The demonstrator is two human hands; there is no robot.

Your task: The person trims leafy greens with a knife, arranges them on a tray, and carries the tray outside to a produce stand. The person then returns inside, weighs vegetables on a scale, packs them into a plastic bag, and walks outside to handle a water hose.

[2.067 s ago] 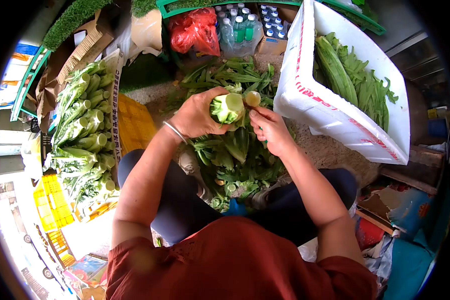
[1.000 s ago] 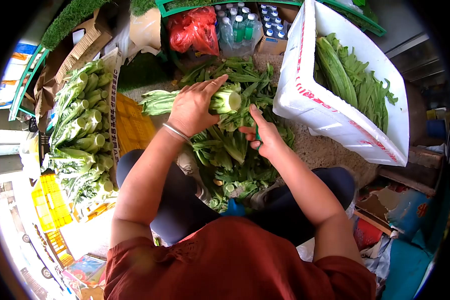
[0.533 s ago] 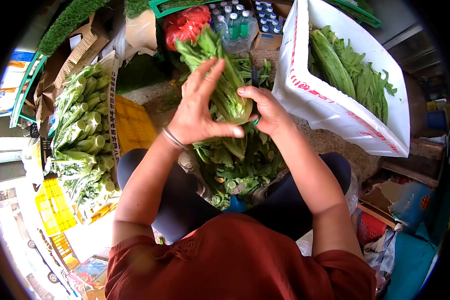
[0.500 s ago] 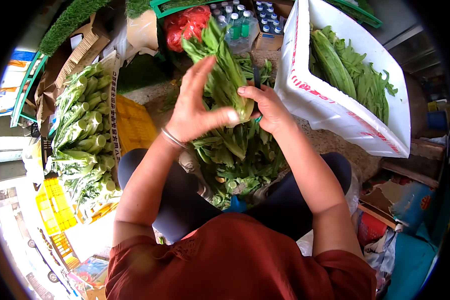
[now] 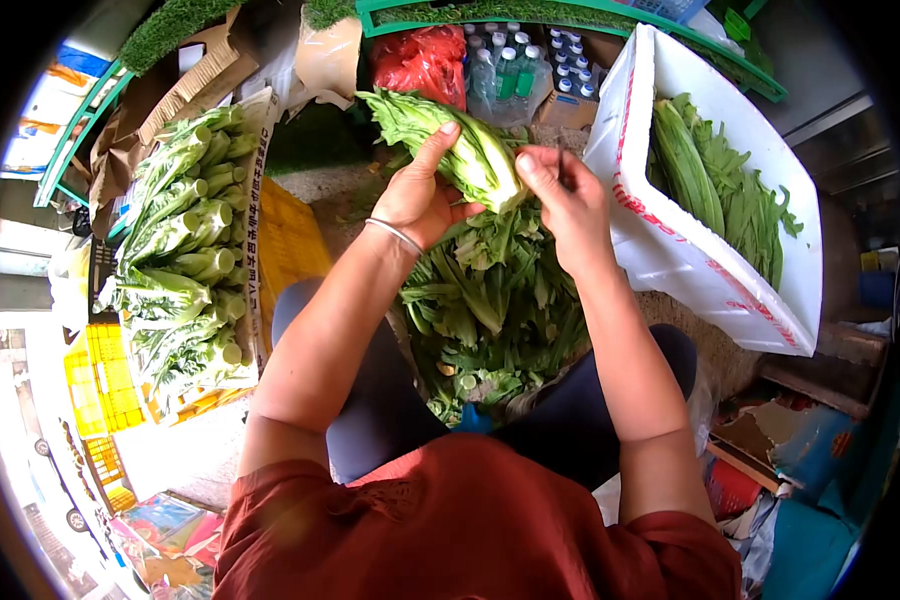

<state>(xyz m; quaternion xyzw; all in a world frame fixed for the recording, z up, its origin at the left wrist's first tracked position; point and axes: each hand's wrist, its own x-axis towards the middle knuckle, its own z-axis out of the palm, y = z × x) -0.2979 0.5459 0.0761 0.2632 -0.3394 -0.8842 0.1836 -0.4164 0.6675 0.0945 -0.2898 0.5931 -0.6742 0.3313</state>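
A leafy green vegetable head [image 5: 470,155] lies in my left hand [image 5: 423,190], thumb on top and fingers underneath, its leaves toward the upper left and its pale stem end toward the right. Beside that stem end is my right hand [image 5: 570,200], fingers curled around a thin dark tool [image 5: 560,160] that is mostly hidden; its thumb is at the vegetable. Below both hands is a pile of loose leaves [image 5: 500,300] on the ground between my legs. Trimmed heads [image 5: 185,250] are stacked at the left, cut ends facing right.
A white foam box [image 5: 710,270] with long green vegetables [image 5: 720,180] stands tilted at the right. Behind the pile are a red plastic bag [image 5: 420,65], capped bottles [image 5: 510,70] and a cardboard box [image 5: 567,110]. Yellow crates [image 5: 285,235] are at the left.
My left hand has gone from spread fingers to holding the vegetable from below. The vegetable has tilted, stem end now lower right. My right hand has shifted right and up. The view has shifted slightly.
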